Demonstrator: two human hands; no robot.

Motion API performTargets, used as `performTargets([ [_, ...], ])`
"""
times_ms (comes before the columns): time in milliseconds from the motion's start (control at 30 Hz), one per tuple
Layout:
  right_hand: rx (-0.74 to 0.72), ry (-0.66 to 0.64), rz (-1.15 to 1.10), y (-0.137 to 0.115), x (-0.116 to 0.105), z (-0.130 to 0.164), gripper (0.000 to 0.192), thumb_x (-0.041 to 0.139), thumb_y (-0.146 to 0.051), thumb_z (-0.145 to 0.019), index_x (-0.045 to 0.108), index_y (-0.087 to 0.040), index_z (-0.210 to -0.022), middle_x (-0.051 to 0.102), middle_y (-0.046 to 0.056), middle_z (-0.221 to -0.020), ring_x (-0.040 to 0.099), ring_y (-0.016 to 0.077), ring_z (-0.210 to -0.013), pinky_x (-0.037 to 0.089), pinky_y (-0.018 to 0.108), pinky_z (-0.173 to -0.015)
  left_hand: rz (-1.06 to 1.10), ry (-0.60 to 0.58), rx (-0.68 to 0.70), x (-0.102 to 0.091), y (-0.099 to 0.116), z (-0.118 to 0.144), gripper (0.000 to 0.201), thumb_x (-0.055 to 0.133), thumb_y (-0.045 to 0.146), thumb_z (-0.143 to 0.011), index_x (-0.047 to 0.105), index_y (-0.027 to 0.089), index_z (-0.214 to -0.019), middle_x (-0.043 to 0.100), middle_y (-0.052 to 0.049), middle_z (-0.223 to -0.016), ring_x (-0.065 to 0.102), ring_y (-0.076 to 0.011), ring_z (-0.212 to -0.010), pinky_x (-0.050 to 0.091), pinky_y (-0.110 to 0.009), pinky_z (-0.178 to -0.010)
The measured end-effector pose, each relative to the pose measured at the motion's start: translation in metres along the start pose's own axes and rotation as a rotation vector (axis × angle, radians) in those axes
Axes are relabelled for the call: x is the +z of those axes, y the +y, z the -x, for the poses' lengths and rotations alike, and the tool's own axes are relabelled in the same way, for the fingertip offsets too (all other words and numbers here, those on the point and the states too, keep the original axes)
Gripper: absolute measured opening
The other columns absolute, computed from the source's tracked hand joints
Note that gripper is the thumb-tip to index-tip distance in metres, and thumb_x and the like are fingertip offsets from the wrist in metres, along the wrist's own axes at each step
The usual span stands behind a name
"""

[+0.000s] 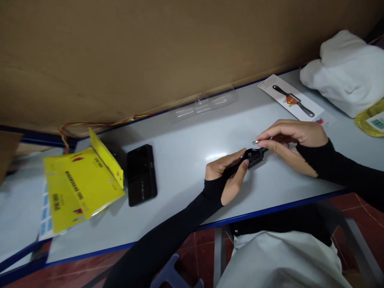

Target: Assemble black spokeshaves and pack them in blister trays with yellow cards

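Both hands meet over the pale grey surface (186,160) near its front edge. The left hand (226,176) is closed around a small black handled tool (253,156), thumb and forefinger pinching its body. The right hand (289,138) pinches a small silver metal piece (256,142) at the tool's tip between its fingertips. Well to the left lie a black rectangular phone (141,175) and folded yellow packaging cards (81,184). Behind the hands lie a clear plastic blister shell (204,105) and a white printed backing card (292,100).
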State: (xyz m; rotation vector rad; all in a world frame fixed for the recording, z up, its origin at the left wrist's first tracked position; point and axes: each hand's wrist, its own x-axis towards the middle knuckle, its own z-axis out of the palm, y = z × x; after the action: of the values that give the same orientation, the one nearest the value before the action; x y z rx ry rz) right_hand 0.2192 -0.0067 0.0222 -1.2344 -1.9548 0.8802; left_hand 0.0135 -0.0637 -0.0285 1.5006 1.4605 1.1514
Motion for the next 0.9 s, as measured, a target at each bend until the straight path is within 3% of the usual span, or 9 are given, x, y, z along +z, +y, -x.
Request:
performTargets([
  [167,-0.15,-0.078,0.095,0.014,0.015,0.003,0.016,0.068,-0.033,-0.098,0.08,-0.025,-0.092,0.076,0.002,-0.088,0.06,0.0138,-0.066,0.047,0.029,-0.066,0.019,-0.018,0.005,0.001,0.001,0.0,0.026,0.077,0.023,-0.085,0.082,0.02,-0.111,0.083,-0.006,-0.097,0.081,-0.0231,-0.081,0.069,-0.034,-0.074],
  [367,-0.327,-0.08,0.206,0.03,0.03,0.002,0.018,0.065,-0.03,-0.1,0.079,-0.02,-0.093,0.075,0.003,-0.084,0.063,0.0169,-0.078,0.05,0.029,-0.074,-0.023,0.012,0.034,0.002,-0.001,0.0,0.026,0.078,0.025,-0.085,0.082,0.02,-0.11,0.083,-0.006,-0.098,0.08,-0.0217,-0.078,0.067,-0.032,-0.071],
  [667,-0.391,-0.114,0.408,0.032,0.032,-0.002,0.03,0.054,-0.029,-0.106,0.078,-0.016,-0.093,0.072,0.008,-0.085,0.059,0.0189,-0.081,0.049,0.031,-0.074,-0.043,0.032,0.03,0.004,-0.005,0.001,0.025,0.077,0.027,-0.085,0.083,0.018,-0.108,0.083,-0.006,-0.09,0.077,-0.0187,-0.069,0.064,-0.029,-0.063],
  [767,-0.465,-0.086,0.513,0.032,0.039,-0.001,0.032,0.05,-0.024,-0.106,0.078,-0.015,-0.092,0.069,0.01,-0.085,0.056,0.0195,-0.083,0.047,0.031,-0.072,-0.044,0.021,-0.028,0.004,-0.007,0.002,0.032,0.079,0.029,-0.083,0.081,0.017,-0.113,0.082,-0.007,-0.088,0.077,-0.0196,-0.072,0.066,-0.031,-0.07],
  [900,-0.466,0.06,0.613,0.038,0.058,0.001,0.036,0.05,-0.016,-0.105,0.076,-0.016,-0.08,0.062,0.008,-0.074,0.052,0.0198,-0.08,0.042,0.032,-0.067,-0.051,0.009,-0.062,0.005,-0.007,0.001,0.05,0.09,0.035,-0.07,0.08,0.017,-0.116,0.08,-0.006,-0.086,0.077,-0.0217,-0.073,0.067,-0.034,-0.073],
])
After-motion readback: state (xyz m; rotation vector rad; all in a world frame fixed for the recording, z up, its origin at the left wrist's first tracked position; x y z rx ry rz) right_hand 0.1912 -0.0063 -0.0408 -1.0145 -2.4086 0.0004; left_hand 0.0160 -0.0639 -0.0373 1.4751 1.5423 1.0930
